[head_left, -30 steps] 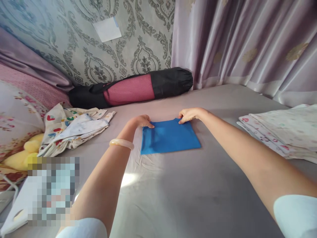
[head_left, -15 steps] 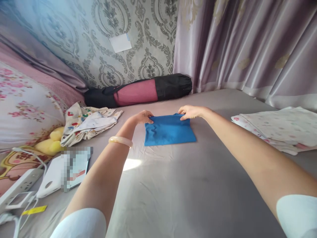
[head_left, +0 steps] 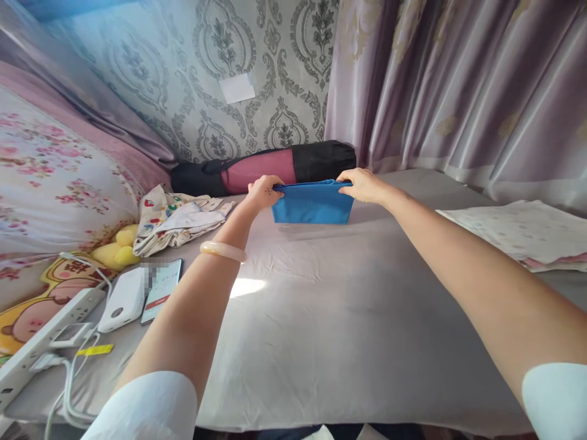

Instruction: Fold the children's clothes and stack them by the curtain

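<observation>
A folded blue cloth [head_left: 314,205] hangs between my two hands, its upper edge stretched nearly level. My left hand [head_left: 266,192] pinches the upper left corner between thumb and fingers. At the upper right corner, my right hand [head_left: 362,184] grips the same edge in a pinch. The cloth stands roughly upright, its lower edge at or just above the grey bedsheet [head_left: 293,342]; I cannot tell whether it touches. A pale bangle [head_left: 223,251] circles my left wrist.
Behind the cloth lies a pink and black rolled bag [head_left: 261,171] against the wall. Crumpled printed clothes [head_left: 183,223], a phone [head_left: 161,292], a white power bank [head_left: 123,299] and a power strip [head_left: 50,330] lie on the left. Folded pale cloths [head_left: 518,229] lie on the right.
Both hands have lifted the blue cloth's upper edge and carried it away from me, toward the rolled bag. It lay flat on the bed before and now stands upright. The view has shifted slightly.
</observation>
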The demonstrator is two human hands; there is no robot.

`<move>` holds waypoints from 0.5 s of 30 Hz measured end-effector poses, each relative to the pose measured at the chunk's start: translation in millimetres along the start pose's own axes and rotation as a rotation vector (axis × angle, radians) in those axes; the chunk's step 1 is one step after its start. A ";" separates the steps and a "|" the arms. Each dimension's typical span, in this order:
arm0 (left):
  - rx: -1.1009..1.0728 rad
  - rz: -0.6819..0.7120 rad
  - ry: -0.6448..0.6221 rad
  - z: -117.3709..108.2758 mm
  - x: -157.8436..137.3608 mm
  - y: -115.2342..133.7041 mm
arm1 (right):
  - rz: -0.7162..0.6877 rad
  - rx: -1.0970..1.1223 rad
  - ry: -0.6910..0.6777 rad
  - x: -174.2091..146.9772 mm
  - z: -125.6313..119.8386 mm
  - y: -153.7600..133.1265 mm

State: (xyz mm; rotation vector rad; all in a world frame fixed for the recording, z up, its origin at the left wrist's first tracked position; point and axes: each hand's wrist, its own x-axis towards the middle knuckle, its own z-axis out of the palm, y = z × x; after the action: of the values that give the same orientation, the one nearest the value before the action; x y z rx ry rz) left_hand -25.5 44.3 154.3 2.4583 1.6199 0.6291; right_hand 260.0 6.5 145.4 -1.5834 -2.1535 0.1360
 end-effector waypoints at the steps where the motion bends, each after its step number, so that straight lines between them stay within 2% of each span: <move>1: 0.035 -0.014 0.047 5.1 -3.5 0.8 | -0.034 -0.068 0.069 -3.4 4.7 -1.5; 3: 0.072 -0.005 0.103 16.9 -14.4 0.5 | -0.113 -0.190 0.167 -13.8 15.4 -3.6; 6: 0.089 0.105 0.117 33.6 -39.9 -3.0 | -0.197 -0.301 0.195 -38.9 29.8 -5.8; 9: 0.109 0.217 0.103 45.1 -72.1 -6.3 | -0.247 -0.336 0.152 -71.3 39.8 -8.8; 15: 0.148 0.400 -0.020 66.0 -123.4 -10.4 | -0.296 -0.382 0.018 -124.8 63.1 -11.3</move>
State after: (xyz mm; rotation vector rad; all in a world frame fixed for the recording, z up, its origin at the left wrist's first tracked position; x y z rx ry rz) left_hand -48.8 -55.0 57.9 2.9180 1.2112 0.5435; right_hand 252.5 -100.8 55.2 -1.4190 -2.4764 -0.4049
